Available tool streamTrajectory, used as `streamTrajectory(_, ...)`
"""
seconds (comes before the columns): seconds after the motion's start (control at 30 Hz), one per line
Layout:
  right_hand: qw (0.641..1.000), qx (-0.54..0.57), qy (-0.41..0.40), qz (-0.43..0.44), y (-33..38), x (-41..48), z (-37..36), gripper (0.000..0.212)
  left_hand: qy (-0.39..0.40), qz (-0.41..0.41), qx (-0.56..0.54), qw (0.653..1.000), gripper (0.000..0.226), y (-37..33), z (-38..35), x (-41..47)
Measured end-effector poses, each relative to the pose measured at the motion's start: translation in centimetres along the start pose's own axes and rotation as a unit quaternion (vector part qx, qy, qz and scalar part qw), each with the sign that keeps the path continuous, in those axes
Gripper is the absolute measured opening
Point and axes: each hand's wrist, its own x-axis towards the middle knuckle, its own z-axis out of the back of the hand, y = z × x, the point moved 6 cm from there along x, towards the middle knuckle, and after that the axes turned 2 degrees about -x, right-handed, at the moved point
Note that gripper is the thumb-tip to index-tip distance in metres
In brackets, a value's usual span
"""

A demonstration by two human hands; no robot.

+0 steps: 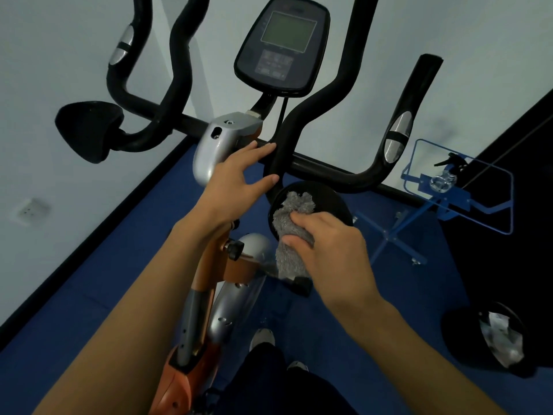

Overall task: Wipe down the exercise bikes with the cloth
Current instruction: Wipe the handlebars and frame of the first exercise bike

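An exercise bike stands in front of me, with black foam handlebars (302, 121), a dark console (282, 46) and a silver and orange frame (209, 265). My left hand (236, 181) reaches forward with straight fingers that touch the handlebar stem beside the silver housing (218, 145). My right hand (329, 250) grips a grey fluffy cloth (291, 223) and presses it against a round black pad (329, 199) below the handlebars. Part of the cloth hangs down under my hand.
A blue metal stand (457, 187) with a spray bottle (449, 172) is at the right. A black bin (490, 339) with a plastic liner sits on the blue floor at lower right. White walls meet in the corner behind the bike. A socket (30, 211) is on the left wall.
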Motion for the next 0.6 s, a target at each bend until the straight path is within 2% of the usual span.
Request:
streamTrajectory(0.07,0.993,0.092,0.054,-0.042,-0.1,0.0,0.4,0.035,-0.004,0.005,-0.001,1.000,0.052,0.0,-0.1,0.0)
streamTrajectory(0.13,0.978,0.176,0.068,-0.089,-0.5,0.1,1.3,0.034,-0.009,0.011,-0.002,1.000,0.052,0.0,-0.1,0.1)
streamTrajectory(0.3,0.918,0.346,-0.053,-0.185,-2.3,1.4,6.0,0.031,-0.018,-0.009,0.016,1.000,0.051,-0.5,0.1,0.4)
streamTrajectory(0.43,0.902,0.360,-0.144,-0.189,-4.2,3.0,9.4,0.037,-0.017,-0.029,0.044,0.998,0.049,-0.6,0.1,1.2)
streamTrajectory(0.6,0.931,0.265,-0.155,-0.197,-6.5,5.2,9.3,0.041,-0.013,-0.042,0.054,0.998,0.049,-0.7,-0.3,2.2)
